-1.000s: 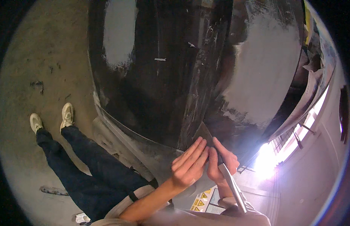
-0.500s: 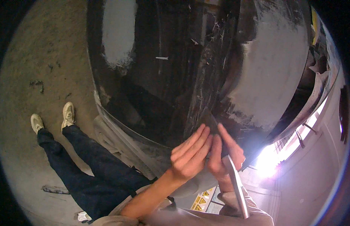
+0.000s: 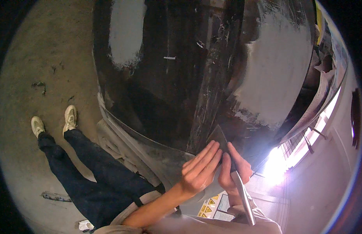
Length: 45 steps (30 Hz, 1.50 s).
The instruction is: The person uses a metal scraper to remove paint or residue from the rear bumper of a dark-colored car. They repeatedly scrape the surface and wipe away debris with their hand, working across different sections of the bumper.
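Note:
In my right hand (image 3: 238,167) is a putty knife (image 3: 243,199) with a pale, shiny handle and a dark, broad blade ending in a pointed corner. The index finger runs along the blade's edge and the thumb presses beside it. My left hand (image 3: 200,167) has its fingers straight and together, with the fingertips on the other side of the blade; its thumb is hidden. The blade lies against the near edge of a dark, curved vehicle panel (image 3: 157,93), where scraped streaks run away from me. A wide patch of grey filler (image 3: 278,74) covers the panel's right side.
A narrower grey filler patch (image 3: 126,35) is at the panel's far left. Dusty trim (image 3: 130,152) borders the near edge. Brown floor (image 3: 44,50) lies to the left, with my shoes (image 3: 71,117) on it. Warning labels (image 3: 208,206) show below my hands. Bright light glares at right.
Both hands and the putty knife have slid toward me, down to the panel's near edge. The grip looks the same, and the view has shifted slightly.

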### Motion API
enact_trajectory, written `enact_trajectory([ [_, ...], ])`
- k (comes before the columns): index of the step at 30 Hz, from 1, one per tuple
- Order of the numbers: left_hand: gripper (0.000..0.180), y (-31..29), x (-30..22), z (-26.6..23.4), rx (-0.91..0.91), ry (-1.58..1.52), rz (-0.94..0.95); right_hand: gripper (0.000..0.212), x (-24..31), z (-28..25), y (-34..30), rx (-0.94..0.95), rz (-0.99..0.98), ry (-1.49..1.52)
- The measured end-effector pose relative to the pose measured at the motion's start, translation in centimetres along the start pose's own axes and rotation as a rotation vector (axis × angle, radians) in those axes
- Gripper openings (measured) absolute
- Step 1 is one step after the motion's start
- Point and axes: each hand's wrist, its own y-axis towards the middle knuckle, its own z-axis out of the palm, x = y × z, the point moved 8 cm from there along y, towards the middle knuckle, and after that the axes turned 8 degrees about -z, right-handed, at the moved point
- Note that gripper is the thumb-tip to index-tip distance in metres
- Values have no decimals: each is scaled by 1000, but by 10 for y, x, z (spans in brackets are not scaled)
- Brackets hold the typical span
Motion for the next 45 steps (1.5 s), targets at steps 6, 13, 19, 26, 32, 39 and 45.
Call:
enact_trajectory([
  [6,34,-3,9,0,-8,0,-11,31,-4,8,-1,-12,-22,39],
  [13,33,4,9,5,15,-1,-15,32,-2,7,9,-9,-55,-6],
  [19,32,5,11,3,0,-18,-54,30,-3,9,15,38,-11,-34],
  [26,35,38,10,-3,-51,10,10,28,7,17,48,-51,-38,-24],
  [32,38,46,7,-5,-39,27,71,29,-2,15,48,-23,-30,-17],
  [39,31,-4,3,1,47,13,-36,30,-7,1,-4,14,66,50],
  [45,36,11,9,-4,-11,-3,20,29,-10,13,5,-31,31,14],
])
